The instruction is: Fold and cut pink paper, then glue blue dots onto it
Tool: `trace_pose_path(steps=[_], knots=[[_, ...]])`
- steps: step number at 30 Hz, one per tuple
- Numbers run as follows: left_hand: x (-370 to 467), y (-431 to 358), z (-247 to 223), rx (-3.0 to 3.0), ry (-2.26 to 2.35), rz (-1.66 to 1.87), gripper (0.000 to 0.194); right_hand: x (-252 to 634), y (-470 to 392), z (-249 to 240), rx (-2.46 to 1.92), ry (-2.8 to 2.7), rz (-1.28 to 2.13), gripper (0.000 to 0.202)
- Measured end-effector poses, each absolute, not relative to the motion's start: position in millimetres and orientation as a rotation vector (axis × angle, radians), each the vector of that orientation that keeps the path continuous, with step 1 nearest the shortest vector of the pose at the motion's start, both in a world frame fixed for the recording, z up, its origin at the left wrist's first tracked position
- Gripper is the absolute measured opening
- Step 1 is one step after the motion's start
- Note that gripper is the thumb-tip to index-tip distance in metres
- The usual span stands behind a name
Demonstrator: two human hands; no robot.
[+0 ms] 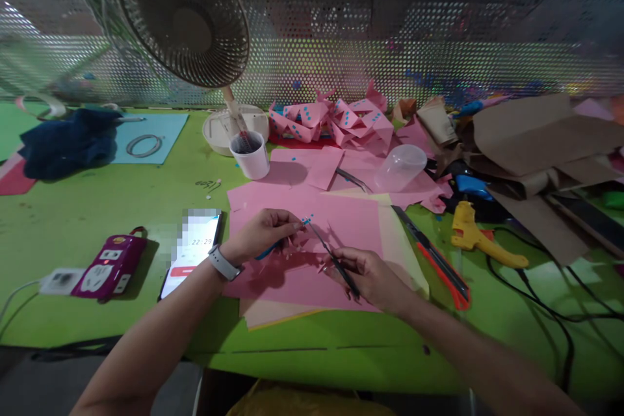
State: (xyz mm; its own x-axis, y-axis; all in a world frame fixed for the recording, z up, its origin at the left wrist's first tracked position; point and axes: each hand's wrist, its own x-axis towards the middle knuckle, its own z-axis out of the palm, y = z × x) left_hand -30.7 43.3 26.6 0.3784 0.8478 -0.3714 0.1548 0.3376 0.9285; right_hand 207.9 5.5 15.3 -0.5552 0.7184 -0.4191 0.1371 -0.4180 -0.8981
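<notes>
Over the stacked pink paper sheets [355, 221], my left hand [268, 233] is closed in a pinch on small blue pieces [307, 220]; a larger blue item [267, 252] shows beneath its palm. My right hand [361, 273] holds black tweezers [338, 265] by the handle, their thin tip pointing up and left to the blue pieces by my left fingertips. Whether the tip touches a piece is too small to tell.
A lit phone [190, 247] and purple power adapter [110, 266] lie left. A white cup [251, 156] and fan [182, 19] stand behind. Folded pink strips [341, 118] lie at the back; an orange-black cutter [439, 266] and yellow glue gun [480, 237] are at right.
</notes>
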Motion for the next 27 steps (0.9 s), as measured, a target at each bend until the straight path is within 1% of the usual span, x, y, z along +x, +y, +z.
trace_pose_path(steps=[6, 9, 15, 18, 22, 27], knots=[[-30.5, 43.1, 27.5, 1.136, 1.097, 0.594, 0.029, 207.0, 5.9, 16.5, -1.181, -1.392, 2.032, 0.04], [-30.6, 43.3, 27.9, 1.128, 1.082, 0.604, 0.031, 206.6, 7.3, 17.8, -1.209, -1.351, 2.025, 0.043], [-30.5, 42.8, 31.9, 1.152, 1.05, 0.719, 0.033, 211.3, 7.0, 20.2, -1.097, -1.351, 2.061, 0.038], [-29.1, 41.3, 34.6, 1.144, 1.001, 0.743, 0.033, 211.2, 5.5, 24.2, -1.084, -1.384, 2.088, 0.04], [-26.9, 39.6, 36.9, 1.11, 0.951, 0.714, 0.033, 209.2, 4.1, 28.6, -1.106, -1.423, 2.116, 0.044], [-27.0, 39.7, 36.4, 1.094, 0.925, 0.702, 0.031, 208.8, 3.2, 30.5, -1.102, -1.432, 2.123, 0.041]])
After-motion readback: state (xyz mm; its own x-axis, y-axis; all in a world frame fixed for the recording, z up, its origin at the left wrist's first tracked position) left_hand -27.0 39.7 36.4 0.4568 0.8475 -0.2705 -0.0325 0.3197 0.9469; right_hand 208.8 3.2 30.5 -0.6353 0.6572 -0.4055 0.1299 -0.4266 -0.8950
